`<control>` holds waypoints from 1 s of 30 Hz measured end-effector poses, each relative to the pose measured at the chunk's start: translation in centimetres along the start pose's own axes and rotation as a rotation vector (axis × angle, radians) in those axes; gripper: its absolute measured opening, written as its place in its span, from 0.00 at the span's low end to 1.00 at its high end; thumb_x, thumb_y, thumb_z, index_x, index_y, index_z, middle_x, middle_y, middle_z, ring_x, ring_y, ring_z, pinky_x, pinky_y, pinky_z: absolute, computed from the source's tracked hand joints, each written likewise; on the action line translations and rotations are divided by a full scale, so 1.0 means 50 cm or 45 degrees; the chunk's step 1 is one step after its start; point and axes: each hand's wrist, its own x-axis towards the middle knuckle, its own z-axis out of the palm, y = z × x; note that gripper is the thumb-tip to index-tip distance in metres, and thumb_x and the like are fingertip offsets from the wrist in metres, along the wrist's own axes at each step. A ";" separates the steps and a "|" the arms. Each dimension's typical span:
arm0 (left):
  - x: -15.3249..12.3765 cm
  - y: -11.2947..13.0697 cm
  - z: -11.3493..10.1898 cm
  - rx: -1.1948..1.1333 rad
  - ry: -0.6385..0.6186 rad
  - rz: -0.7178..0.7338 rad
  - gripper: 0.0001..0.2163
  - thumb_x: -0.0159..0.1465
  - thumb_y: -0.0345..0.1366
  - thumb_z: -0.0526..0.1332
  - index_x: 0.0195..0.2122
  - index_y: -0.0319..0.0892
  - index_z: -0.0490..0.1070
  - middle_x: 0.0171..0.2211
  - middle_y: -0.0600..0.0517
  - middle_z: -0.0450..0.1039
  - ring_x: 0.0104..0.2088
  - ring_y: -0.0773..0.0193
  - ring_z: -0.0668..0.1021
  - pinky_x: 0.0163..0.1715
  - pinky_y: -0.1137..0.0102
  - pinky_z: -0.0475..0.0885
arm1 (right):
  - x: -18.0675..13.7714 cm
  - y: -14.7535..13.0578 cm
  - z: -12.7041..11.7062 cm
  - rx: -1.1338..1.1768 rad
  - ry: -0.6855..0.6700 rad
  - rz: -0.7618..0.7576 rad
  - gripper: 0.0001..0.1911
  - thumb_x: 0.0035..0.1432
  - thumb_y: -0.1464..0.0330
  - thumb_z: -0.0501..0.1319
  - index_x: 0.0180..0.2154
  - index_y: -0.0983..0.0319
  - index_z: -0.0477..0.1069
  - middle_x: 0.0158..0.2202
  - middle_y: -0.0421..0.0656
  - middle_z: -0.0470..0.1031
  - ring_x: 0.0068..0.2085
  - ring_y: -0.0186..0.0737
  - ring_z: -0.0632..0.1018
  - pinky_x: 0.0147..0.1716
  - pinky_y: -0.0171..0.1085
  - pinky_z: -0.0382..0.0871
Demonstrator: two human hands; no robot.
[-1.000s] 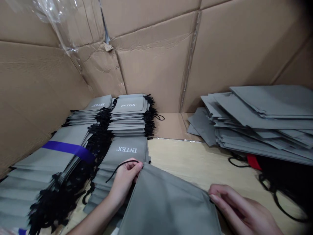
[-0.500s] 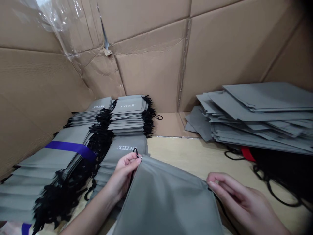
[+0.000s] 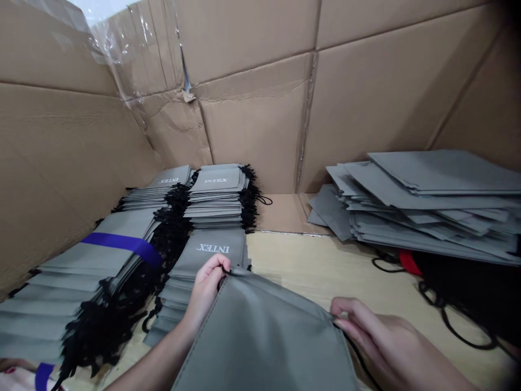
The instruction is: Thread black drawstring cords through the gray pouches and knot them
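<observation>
Grey fabric stretches between our hands: we pinch one flat bag (image 3: 268,336) by its top corners, the left hand (image 3: 208,285) closed on one, the right hand (image 3: 376,336) on the other, with black cord (image 3: 362,363) trailing below that grip. Cord shows at both corners, so we judge this piece well along — whether it runs right through the hem, we cannot tell. Beyond and left of our left grip, stacked printed bags (image 3: 215,203) bristle with cord ends, seemingly finished; past our right grip, a loose pile (image 3: 443,174) shows no cords on its upper pieces, seemingly not yet threaded. Cardboard walls (image 3: 252,119) rise behind both stacks. Our bag looks flat — its inside is hidden.
</observation>
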 end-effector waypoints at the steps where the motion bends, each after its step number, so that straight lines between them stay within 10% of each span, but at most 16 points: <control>1: -0.001 0.005 0.001 -0.003 0.003 0.044 0.05 0.49 0.36 0.57 0.21 0.42 0.62 0.19 0.58 0.58 0.21 0.68 0.61 0.22 0.74 0.55 | 0.000 -0.005 -0.001 0.038 -0.033 0.022 0.11 0.62 0.64 0.48 0.39 0.57 0.67 0.27 0.38 0.78 0.24 0.38 0.79 0.22 0.31 0.72; 10: -0.023 0.003 0.028 -0.008 0.087 0.273 0.06 0.51 0.30 0.60 0.30 0.42 0.65 0.26 0.55 0.66 0.27 0.68 0.69 0.26 0.76 0.62 | -0.002 -0.017 0.047 0.341 -0.227 0.319 0.15 0.61 0.58 0.51 0.37 0.59 0.71 0.16 0.35 0.70 0.19 0.36 0.73 0.17 0.30 0.65; 20: 0.010 -0.008 -0.011 -0.075 0.265 0.102 0.05 0.53 0.31 0.57 0.28 0.43 0.59 0.21 0.62 0.59 0.11 0.76 0.65 0.08 0.81 0.55 | -0.005 0.010 -0.014 0.040 0.264 0.042 0.13 0.60 0.59 0.53 0.32 0.58 0.71 0.32 0.41 0.80 0.30 0.40 0.81 0.26 0.30 0.73; 30: 0.006 0.009 -0.011 -0.523 -0.394 -0.187 0.13 0.60 0.45 0.56 0.40 0.41 0.66 0.23 0.52 0.72 0.18 0.67 0.74 0.13 0.77 0.67 | 0.002 0.024 -0.017 -0.028 0.385 -0.072 0.13 0.60 0.59 0.54 0.33 0.59 0.72 0.30 0.42 0.80 0.29 0.39 0.81 0.26 0.29 0.75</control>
